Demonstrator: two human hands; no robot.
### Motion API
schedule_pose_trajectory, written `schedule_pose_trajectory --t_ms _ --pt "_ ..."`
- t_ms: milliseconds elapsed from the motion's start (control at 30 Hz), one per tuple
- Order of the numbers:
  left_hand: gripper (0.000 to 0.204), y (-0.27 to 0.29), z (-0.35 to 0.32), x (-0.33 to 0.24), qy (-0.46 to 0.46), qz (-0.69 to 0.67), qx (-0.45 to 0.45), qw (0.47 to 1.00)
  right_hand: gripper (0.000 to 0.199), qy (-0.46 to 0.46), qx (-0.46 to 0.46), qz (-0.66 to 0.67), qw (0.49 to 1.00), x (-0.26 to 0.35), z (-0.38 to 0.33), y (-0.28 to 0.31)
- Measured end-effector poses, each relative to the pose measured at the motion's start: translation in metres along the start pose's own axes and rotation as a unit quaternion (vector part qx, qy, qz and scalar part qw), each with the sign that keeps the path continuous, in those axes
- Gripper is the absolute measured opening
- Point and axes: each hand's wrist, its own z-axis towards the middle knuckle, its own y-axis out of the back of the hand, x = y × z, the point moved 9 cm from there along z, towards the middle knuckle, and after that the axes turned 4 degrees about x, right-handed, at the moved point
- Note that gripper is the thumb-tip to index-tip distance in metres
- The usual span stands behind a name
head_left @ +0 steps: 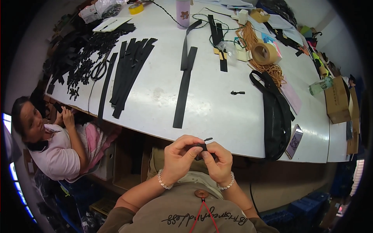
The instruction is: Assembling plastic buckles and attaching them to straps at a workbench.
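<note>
Close to my body, just off the table's near edge, both hands meet on a small dark item. My left hand [182,154] pinches a small black piece with a thin tab [208,139] sticking up from it. Fingers and thumb of my right hand [218,158] close on the same piece from the other side. Much of it is covered by my fingers, so its exact kind is unclear. Ahead of my hands, long black strips [182,103] lie on the white table [155,105]. A small black zipper pull [237,93] rests alone to the right.
Several black strips [130,73], scissors [100,70] and a heap of small black parts [83,58] occupy the left. A co-worker [58,143] sits there. On the right are a black bag [276,120], phone [294,141], tape roll [265,53], cord [248,35] and bottle [321,85].
</note>
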Motion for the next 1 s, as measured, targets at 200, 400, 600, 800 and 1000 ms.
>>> schedule_pose_trajectory --t_ms 200,400,600,800,1000 --pt "0.019 -0.004 0.001 -0.003 0.007 0.038 0.022 0.999 0.008 -0.021 -0.001 -0.041 0.999 0.006 0.001 0.01" --pt "0.024 0.003 -0.001 0.012 0.098 0.015 0.01 0.995 0.02 -0.081 -0.05 0.058 0.994 0.004 -0.003 0.015" --pt "0.021 0.0 -0.003 0.016 0.133 -0.058 0.02 0.989 0.022 -0.126 0.005 0.172 0.977 -0.004 -0.005 0.009" --pt "0.021 0.0 -0.007 0.02 0.126 -0.052 -0.005 0.991 0.017 -0.146 -0.024 0.27 0.952 -0.018 -0.009 0.006" --pt "0.025 0.0 -0.008 0.014 0.089 -0.027 -0.014 0.996 0.016 -0.144 -0.037 0.178 0.973 -0.01 -0.013 0.006"
